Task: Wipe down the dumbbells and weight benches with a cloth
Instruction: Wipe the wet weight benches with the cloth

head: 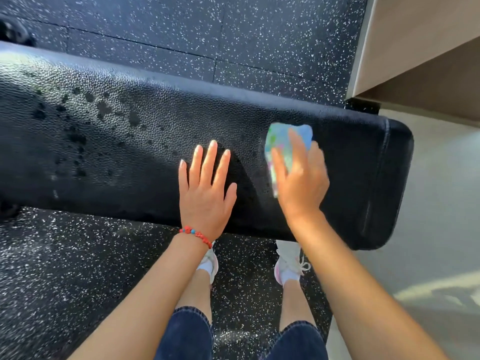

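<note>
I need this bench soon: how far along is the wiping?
Nothing looks clearly finished. In hand: the right hand presses the cloth on the bench near its end, the left hand flat beside it. Left: the spray droplets further along. No dumbbells in view.

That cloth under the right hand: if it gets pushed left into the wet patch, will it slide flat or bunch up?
The cloth is probably floppy: it already sits crumpled under the right hand. It may drag and bunch, since the bench pad is pebbled and spotted with droplets. It likely soaks rather than skids, though its fabric is blurred.
</note>
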Available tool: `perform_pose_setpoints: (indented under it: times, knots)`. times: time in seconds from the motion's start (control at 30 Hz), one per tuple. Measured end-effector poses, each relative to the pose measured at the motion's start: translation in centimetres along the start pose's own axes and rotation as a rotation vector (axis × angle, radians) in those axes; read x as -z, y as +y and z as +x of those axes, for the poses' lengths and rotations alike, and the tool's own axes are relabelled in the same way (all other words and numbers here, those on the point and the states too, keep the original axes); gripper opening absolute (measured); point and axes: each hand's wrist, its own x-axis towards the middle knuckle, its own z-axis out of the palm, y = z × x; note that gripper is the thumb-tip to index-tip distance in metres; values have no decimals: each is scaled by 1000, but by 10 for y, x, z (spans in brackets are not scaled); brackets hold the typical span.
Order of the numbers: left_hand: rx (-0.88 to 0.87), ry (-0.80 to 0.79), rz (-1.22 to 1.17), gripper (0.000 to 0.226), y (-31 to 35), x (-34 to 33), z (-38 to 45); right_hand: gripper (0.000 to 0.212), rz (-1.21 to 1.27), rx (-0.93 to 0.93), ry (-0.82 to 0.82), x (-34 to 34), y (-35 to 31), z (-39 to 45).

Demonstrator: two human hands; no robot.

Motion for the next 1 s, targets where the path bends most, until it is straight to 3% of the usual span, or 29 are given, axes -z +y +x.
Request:
perform_pose_setpoints:
  times: [0.1, 0.2, 0.3, 0.47, 0.57, 0.7, 0.83, 0.93, 1.0]
  knots:
    - [-1, 3, -24, 53, -12, 8, -5, 26, -7, 160, -80, 17, -15, -60]
    - [33, 35, 4, 51, -37, 14, -13, 24, -13, 215, -104, 18, -17, -69]
    - [81, 59, 40, 51, -68, 15, -17, 32, 51, 107, -182, 5, -22, -32]
    - [3, 57, 54, 52, -87, 12, -13, 38, 69, -80, -86, -22, -55, 56]
    - [11, 52, 42, 53, -87, 13, -13, 34, 63, -115, -78, -23, -61, 46]
    - [4, 51, 38, 52, -89, 15, -14, 29, 48, 9, -94, -11, -68, -17]
    - [6, 7, 26, 53, -89, 19, -13, 31, -64, 300, -51, 6, -80, -62]
    - [10, -6, -7, 51, -89, 24, -12, 28, -61, 318, -70, 5, -80, -42]
    - [15, 6, -4, 50, -90, 26, -11, 28, 47, 159, -168, -7, -82, -14]
